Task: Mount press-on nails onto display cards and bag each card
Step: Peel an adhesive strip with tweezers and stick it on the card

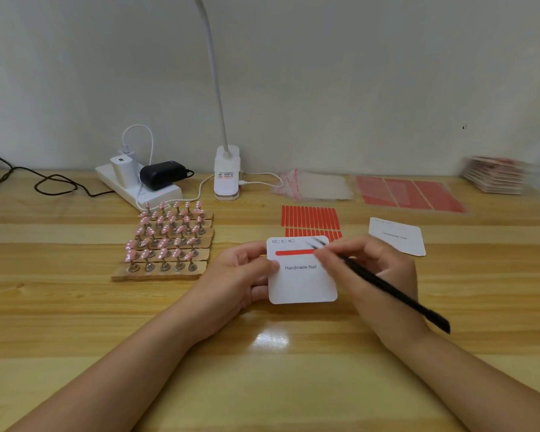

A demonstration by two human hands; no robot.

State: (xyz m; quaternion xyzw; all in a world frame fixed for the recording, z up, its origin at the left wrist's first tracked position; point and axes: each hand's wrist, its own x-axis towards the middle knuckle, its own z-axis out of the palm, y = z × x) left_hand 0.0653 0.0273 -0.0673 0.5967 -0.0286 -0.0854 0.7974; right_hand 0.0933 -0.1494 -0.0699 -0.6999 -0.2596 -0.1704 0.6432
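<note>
Early days: left hand (240,269) gripping card (303,282), right hand (371,263) pinching tweezers (387,288), pressing red strip (293,252) down (nails (166,235) unmounted, bags (315,185) untouched).

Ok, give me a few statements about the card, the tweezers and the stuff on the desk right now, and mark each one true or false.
1. The left hand holds the white card by its left edge. True.
2. The right hand holds black tweezers with their tip at the red strip on the card. True.
3. Pink nails are already mounted on the card. False: it carries only the red strip and print; the pink nails sit on stands on the wooden blocks to the left.
4. A second white card lies on the desk to the right. True.
5. The clear bags lie beside the wooden blocks. False: they lie near the wall, right of the lamp base.
</note>
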